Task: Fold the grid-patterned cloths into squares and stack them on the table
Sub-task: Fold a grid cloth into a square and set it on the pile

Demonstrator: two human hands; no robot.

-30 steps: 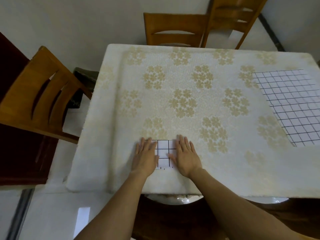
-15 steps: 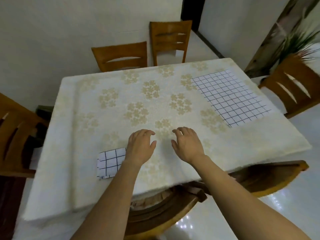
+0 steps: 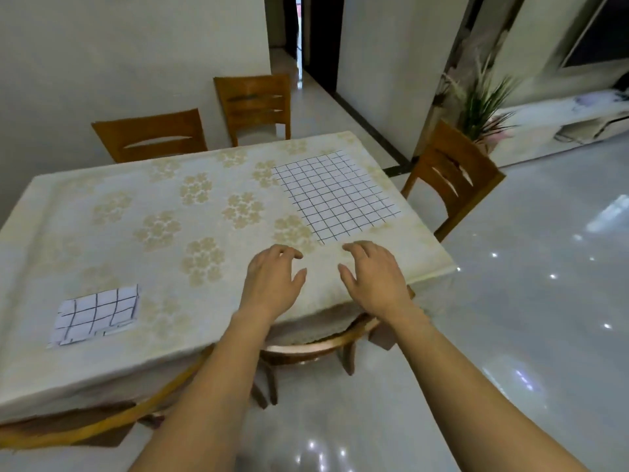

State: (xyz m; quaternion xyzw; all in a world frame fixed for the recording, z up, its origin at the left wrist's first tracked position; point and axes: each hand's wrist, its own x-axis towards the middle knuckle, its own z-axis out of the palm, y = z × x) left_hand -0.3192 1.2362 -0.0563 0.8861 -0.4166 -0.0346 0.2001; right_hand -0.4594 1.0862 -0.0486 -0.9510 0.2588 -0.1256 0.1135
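Head view: both hands, left hand (image 3: 272, 284) and right hand (image 3: 374, 281), are held open and empty near the flat grid cloth (image 3: 335, 194), probably for reaching its near edge; the folded square (image 3: 97, 313) is left aside as stack base.

Both empty hands, left hand (image 3: 272, 279) and right hand (image 3: 372, 279), hover near the flat grid cloth (image 3: 335, 195).

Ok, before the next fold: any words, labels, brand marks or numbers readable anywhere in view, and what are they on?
None: no readable text anywhere in this view.
Folded cloth: plain black grid lines only, no label or tag visible.
Unfolded cloth: grid lines only.
Tablecloth: flower pattern, no lettering.
Chairs and background: no signs or marks; the far right is too blurred to tell.
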